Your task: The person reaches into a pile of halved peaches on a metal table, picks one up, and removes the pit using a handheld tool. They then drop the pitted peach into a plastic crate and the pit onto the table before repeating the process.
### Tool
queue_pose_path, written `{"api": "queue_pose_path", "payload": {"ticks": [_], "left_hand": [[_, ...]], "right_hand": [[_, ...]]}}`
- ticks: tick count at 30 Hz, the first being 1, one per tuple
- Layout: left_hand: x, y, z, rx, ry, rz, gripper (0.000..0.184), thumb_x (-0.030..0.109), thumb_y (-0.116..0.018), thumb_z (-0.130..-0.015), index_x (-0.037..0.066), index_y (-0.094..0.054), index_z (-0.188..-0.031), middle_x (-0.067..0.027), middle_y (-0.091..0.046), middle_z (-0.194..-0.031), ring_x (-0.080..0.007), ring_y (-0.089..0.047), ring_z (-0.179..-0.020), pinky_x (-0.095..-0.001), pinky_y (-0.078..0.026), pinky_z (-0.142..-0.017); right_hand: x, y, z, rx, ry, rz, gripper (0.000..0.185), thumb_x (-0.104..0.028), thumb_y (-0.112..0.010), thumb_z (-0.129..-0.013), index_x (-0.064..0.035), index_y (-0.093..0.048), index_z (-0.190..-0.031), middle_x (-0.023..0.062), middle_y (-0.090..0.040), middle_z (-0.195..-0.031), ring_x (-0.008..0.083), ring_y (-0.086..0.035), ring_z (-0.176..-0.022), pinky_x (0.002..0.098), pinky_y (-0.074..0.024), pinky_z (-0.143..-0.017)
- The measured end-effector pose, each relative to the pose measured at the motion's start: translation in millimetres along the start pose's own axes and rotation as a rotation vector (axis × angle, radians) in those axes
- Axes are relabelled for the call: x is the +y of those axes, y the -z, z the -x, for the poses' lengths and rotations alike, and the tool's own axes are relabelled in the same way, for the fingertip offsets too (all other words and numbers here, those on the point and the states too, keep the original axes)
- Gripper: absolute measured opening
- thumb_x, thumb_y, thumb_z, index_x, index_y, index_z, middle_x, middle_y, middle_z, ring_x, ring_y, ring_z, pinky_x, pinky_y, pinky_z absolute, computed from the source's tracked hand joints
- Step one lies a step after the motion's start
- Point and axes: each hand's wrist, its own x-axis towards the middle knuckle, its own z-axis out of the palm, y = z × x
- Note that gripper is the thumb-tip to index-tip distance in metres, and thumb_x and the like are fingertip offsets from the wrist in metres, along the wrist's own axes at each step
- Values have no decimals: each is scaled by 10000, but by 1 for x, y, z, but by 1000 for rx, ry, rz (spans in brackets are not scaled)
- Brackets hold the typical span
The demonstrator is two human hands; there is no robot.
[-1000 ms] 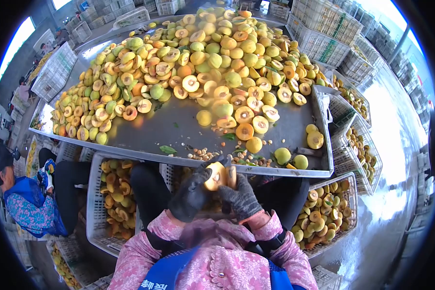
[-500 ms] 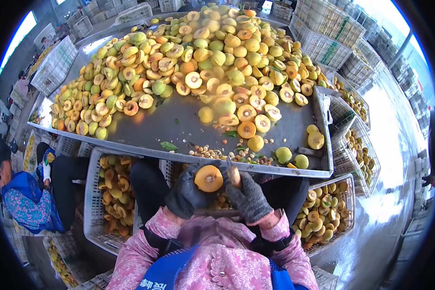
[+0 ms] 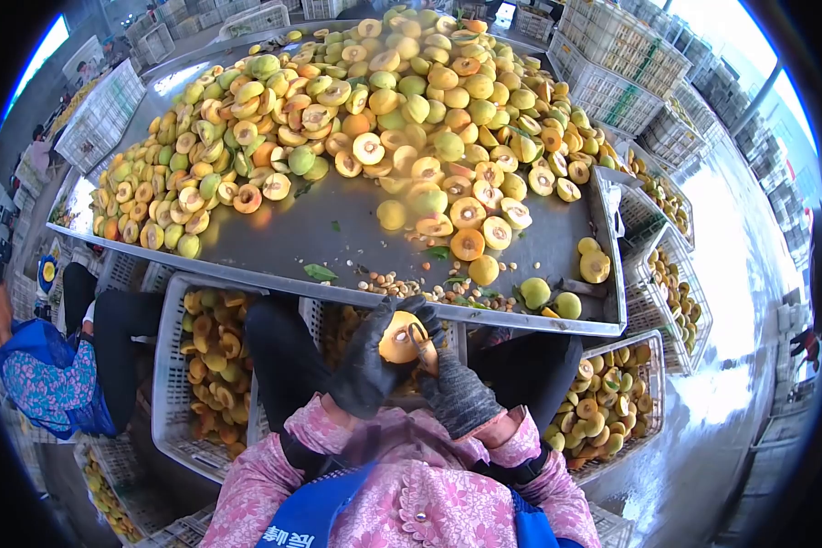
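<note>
from where i sit, watching through the head camera, i have the left hand (image 3: 363,365), in a dark glove, curled around a halved yellow fruit (image 3: 398,342), held just beside the near edge of the steel counter (image 3: 274,236) and above the wearer's lap, its cut face turned up toward me. the right hand (image 3: 459,393), in a grey knit glove, is gripping a slim tool (image 3: 426,357) with a brownish handle; its dark curved tip lies over the fruit's cut face, and i cannot tell how deep it sits. a large pile of fruit (image 3: 411,110), many pieces halved, covers the far part of the counter. along the near edge i make out a scatter of small brown bits (image 3: 393,284), a green leaf (image 3: 320,272) to their left and two greenish fruits (image 3: 535,292) to their right. below the counter, a crate (image 3: 169,402) of fruit halves stands by the left knee, and a second crate (image 3: 658,365), also loaded with fruit, by the right knee. at the left margin another person (image 3: 50,379) sits in a blue patterned top, and stacked crates (image 3: 612,82) rise beyond the counter's far right corner.
</note>
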Motion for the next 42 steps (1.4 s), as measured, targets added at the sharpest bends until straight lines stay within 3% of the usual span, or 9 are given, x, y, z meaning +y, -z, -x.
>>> {"api": "queue_pose_path", "payload": {"ticks": [7,11,18,22,26,29,32,38,42], "left_hand": [[-16,12,1,86,-178,-519,349,143,-341,-979,-32,-391,-1277,-149,-521,-1198,-198,-524,-1079,-323,-427,-944],[-14,2,5,103,-220,-494,351,194,-359,-974,-21,-447,-1236,-135,-544,-1157,-195,-544,-1040,-313,-444,-916],[-13,15,-1,256,18,14,350,246,-466,-924,-21,-517,-1145,-119,-601,-1042,-230,-585,-963,-349,-464,-871],[-26,82,1,34,-368,-1240,297,126,-499,-886,-34,-545,-1132,-107,-620,-1052,-186,-588,-971,-326,-458,-904],[-6,76,2,-198,-306,-1402,317,96,-535,-859,-45,-540,-1143,-114,-620,-1075,-181,-588,-987,-314,-468,-886],[-2,59,1,-205,-217,-1208,321,87,-526,-865,-55,-529,-1153,-135,-612,-1090,-194,-592,-988,-314,-474,-884],[-6,53,3,-91,-172,-978,321,89,-502,-882,-61,-513,-1165,-160,-599,-1102,-211,-596,-980,-324,-480,-884],[-14,41,2,172,-28,-575,367,227,-443,-920,-46,-507,-1157,-163,-598,-1069,-243,-604,-928,-356,-491,-873],[-15,63,10,138,-570,-1669,400,307,-404,-936,-22,-509,-1139,-149,-593,-1040,-260,-599,-917,-390,-497,-865]], "right_hand": [[-4,-5,-13,-147,-63,-152,578,-182,-553,-891,-43,-276,-1379,184,-441,-1257,286,-515,-1091,334,-418,-908],[36,-40,-24,-133,27,-434,578,15,-440,-889,-97,-226,-1415,124,-492,-1111,169,-537,-922,270,-473,-695],[59,-57,-22,-91,127,-302,375,-83,-498,-887,-13,-383,-1237,111,-511,-945,191,-521,-783,296,-465,-663],[43,-33,-17,-223,121,-70,452,-148,-518,-865,-35,-363,-1274,186,-504,-905,322,-549,-789,384,-449,-695],[55,-33,-14,-335,149,147,535,-169,-525,-838,-27,-345,-1321,221,-479,-842,377,-546,-776,419,-429,-670],[43,-25,-15,-360,85,109,563,-157,-533,-822,-29,-332,-1332,230,-494,-876,387,-541,-781,424,-429,-688],[43,-29,-16,-231,138,14,312,-156,-615,-811,29,-464,-1012,187,-523,-790,294,-537,-699,375,-429,-630],[52,-43,-22,-341,58,-517,314,-213,-622,-843,-7,-505,-1049,80,-561,-817,187,-543,-683,303,-450,-613],[17,-25,-20,-470,-417,-1002,229,-210,-596,-864,-36,-541,-1002,58,-553,-739,156,-522,-574,274,-412,-494]]}}
